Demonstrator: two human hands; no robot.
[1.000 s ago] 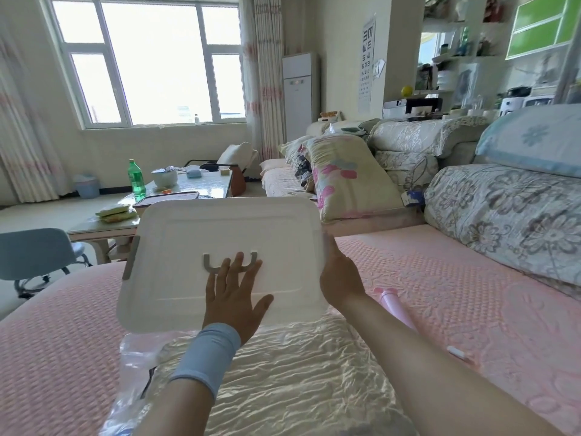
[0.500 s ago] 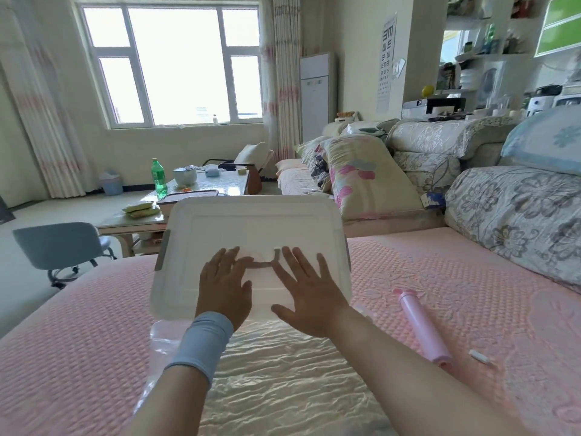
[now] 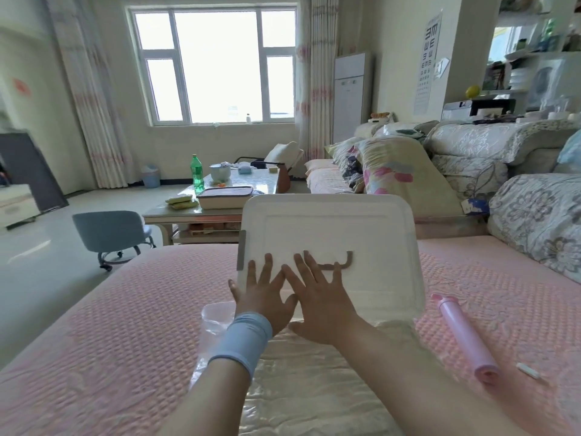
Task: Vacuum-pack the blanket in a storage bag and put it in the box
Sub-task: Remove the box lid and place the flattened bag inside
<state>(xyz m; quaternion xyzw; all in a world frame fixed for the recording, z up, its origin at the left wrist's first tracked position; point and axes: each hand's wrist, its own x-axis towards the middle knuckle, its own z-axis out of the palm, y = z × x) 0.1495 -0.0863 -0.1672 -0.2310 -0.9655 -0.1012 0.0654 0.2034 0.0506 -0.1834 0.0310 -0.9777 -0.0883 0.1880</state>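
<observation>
Now the pink bed cover [image 3: 103, 325] fills most of the view, and on it lies the blanket [image 3: 301, 388], shiny and cream, sealed inside the clear storage bag [image 3: 217, 316] close to the person. Beyond it, the white box [image 3: 330, 234] stands on the bed with its lid closed; the lid has a grey handle [image 3: 342, 262] in the middle and a grey clip [image 3: 241, 250] on its left edge. The near edge of the box touches the far end of the bag. Both hands press flat on the lid, fingers spread wide and holding nothing: the left hand [image 3: 267, 297], with a light blue wristband [image 3: 242, 341], just beside the right hand [image 3: 320, 300]. To the right lies a pink pump [image 3: 462, 338], apart from the box.
</observation>
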